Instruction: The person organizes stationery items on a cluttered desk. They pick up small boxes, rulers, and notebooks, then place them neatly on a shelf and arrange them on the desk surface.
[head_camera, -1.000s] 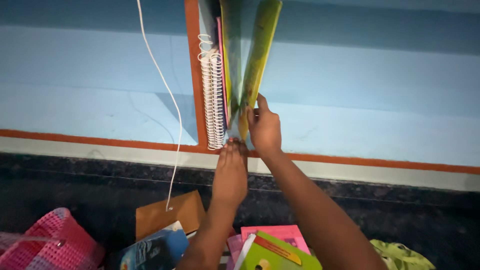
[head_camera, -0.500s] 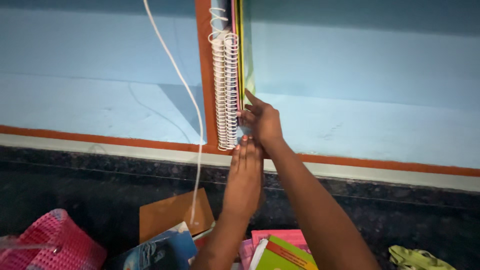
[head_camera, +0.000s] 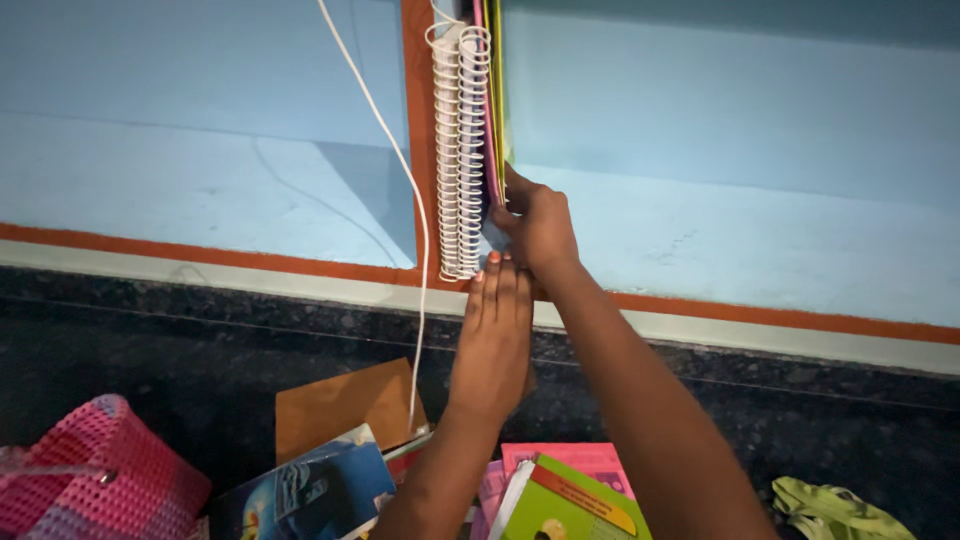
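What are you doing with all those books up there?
A person is standing books upright on a blue shelf. The right hand presses on the thin books next to two white spiral-bound notebooks, while the left hand lies flat just below, at the shelf's front edge. A white cord hangs down beside them. Lower down lie more books, a green one among them, a brown cardboard piece and a pink woven basket.
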